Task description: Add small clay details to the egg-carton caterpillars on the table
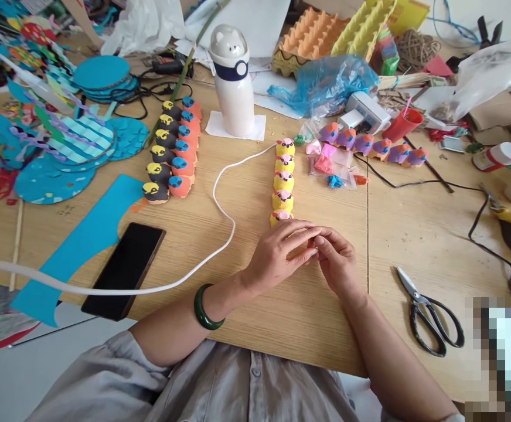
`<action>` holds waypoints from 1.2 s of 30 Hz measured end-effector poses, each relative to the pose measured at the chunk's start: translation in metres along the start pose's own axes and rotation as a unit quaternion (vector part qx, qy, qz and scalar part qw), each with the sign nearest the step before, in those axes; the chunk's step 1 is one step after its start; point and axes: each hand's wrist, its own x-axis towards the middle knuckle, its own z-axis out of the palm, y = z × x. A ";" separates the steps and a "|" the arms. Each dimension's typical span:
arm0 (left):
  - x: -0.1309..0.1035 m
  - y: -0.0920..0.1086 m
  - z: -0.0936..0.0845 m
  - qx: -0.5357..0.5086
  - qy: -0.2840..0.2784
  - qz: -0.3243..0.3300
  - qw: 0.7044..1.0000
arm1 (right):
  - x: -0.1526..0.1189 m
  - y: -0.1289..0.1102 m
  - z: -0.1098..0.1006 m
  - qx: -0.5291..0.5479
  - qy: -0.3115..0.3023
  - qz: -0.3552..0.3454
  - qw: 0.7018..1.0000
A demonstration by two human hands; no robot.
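My left hand and my right hand meet over the table, just in front of a yellow egg-carton strip with pink faces on its bumps. Thumb and fingertips of both hands are pinched together around something too small and too hidden to name. The near end of the yellow strip lies partly behind my left fingers. Small bags of pink clay and a lump of blue clay lie beyond my right hand.
Scissors lie at right. A phone, blue paper and a white cable are at left. Black and orange painted strips, a white bottle and a purple strip stand farther back.
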 end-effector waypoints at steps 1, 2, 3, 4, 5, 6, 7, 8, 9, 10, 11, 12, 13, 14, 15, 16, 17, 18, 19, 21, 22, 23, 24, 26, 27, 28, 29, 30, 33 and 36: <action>-0.001 0.000 0.000 0.002 0.003 -0.003 1.000 | 0.000 0.000 0.000 0.002 -0.007 0.006 1.000; -0.001 0.001 -0.001 0.007 0.008 -0.002 1.000 | 0.000 -0.001 0.000 0.004 -0.016 0.014 1.000; -0.001 0.001 -0.002 0.012 0.014 0.003 1.000 | 0.000 -0.001 0.000 0.004 -0.024 0.020 0.999; -0.001 0.001 -0.002 0.016 0.020 0.010 1.000 | 0.000 -0.001 0.000 0.004 -0.029 0.026 0.999; -0.001 0.001 -0.003 0.017 0.025 0.016 0.999 | 0.000 -0.001 0.000 0.006 -0.032 0.031 0.999; -0.001 0.001 -0.003 0.016 0.027 0.020 0.999 | 0.000 -0.002 0.000 0.009 -0.032 0.034 0.999; 0.000 0.001 -0.003 0.013 0.027 0.019 0.999 | 0.000 -0.002 0.000 0.012 -0.031 0.037 0.999; 0.000 0.000 -0.004 0.009 0.026 0.014 1.000 | 0.000 -0.003 0.000 0.015 -0.028 0.039 0.999; 0.000 0.000 -0.004 0.006 0.025 0.008 1.000 | 0.000 -0.003 0.000 0.018 -0.027 0.041 0.999; 0.001 0.000 -0.004 0.004 0.023 0.003 1.000 | 0.001 -0.004 0.000 0.022 -0.028 0.044 0.998; 0.001 0.000 -0.004 0.003 0.022 0.001 1.000 | 0.001 -0.005 0.000 0.025 -0.030 0.047 0.998; 0.001 0.000 -0.004 0.002 0.020 0.001 1.000 | 0.001 -0.005 0.000 0.025 -0.032 0.050 0.998; 0.001 0.000 -0.003 0.002 0.019 0.003 1.000 | 0.001 -0.005 0.000 0.024 -0.033 0.052 0.998; 0.000 0.001 -0.003 0.000 0.019 0.005 1.000 | 0.001 -0.005 0.000 0.021 -0.035 0.053 0.998; 0.000 0.001 -0.003 -0.002 0.019 0.006 1.000 | 0.000 -0.005 0.001 0.019 -0.035 0.053 0.998; 0.000 0.000 -0.003 -0.004 0.019 0.005 1.000 | 0.000 -0.004 0.001 0.019 -0.035 0.052 0.998; 0.000 0.000 -0.003 -0.005 0.021 0.003 1.000 | 0.000 -0.004 0.001 0.019 -0.037 0.053 0.998; 0.000 0.000 -0.003 -0.005 0.023 0.002 1.000 | 0.000 -0.004 0.001 0.018 -0.037 0.053 0.998; 0.000 0.000 -0.003 -0.005 0.025 0.002 1.000 | 0.000 -0.003 0.001 0.016 -0.037 0.051 0.998; 0.000 0.000 -0.003 -0.007 0.030 0.002 1.000 | 0.000 -0.003 0.000 0.004 -0.038 0.046 0.998; 0.000 0.000 -0.003 -0.009 0.032 0.003 0.999 | 0.000 -0.002 -0.001 -0.004 -0.040 0.043 0.998; 0.001 0.000 -0.003 -0.012 0.033 0.005 0.999 | 0.000 -0.002 -0.002 -0.011 -0.042 0.042 0.998; 0.001 0.000 -0.003 -0.014 0.033 0.007 0.999 | 0.000 -0.001 -0.003 -0.016 -0.045 0.043 0.998; 0.001 0.001 -0.003 -0.015 0.034 0.011 0.999 | -0.001 0.000 -0.003 -0.025 -0.047 0.045 0.998; 0.002 0.001 -0.003 -0.015 0.036 0.013 0.999 | -0.001 0.000 -0.003 -0.027 -0.047 0.045 0.998; 0.002 0.002 -0.003 -0.015 0.038 0.013 0.999 | -0.002 0.000 -0.003 -0.026 -0.048 0.044 0.998; 0.002 0.002 -0.003 -0.015 0.040 0.010 0.999 | -0.002 -0.001 -0.002 -0.021 -0.050 0.043 0.998; 0.002 0.002 -0.003 -0.015 0.042 0.007 0.999 | -0.002 -0.001 -0.001 -0.013 -0.052 0.045 0.998; 0.002 0.001 -0.003 -0.010 0.044 0.001 0.999 | -0.002 -0.004 0.001 0.008 -0.058 0.057 0.997; 0.002 0.000 -0.003 -0.012 0.043 -0.002 0.999 | -0.002 -0.005 0.001 0.011 -0.046 0.058 0.997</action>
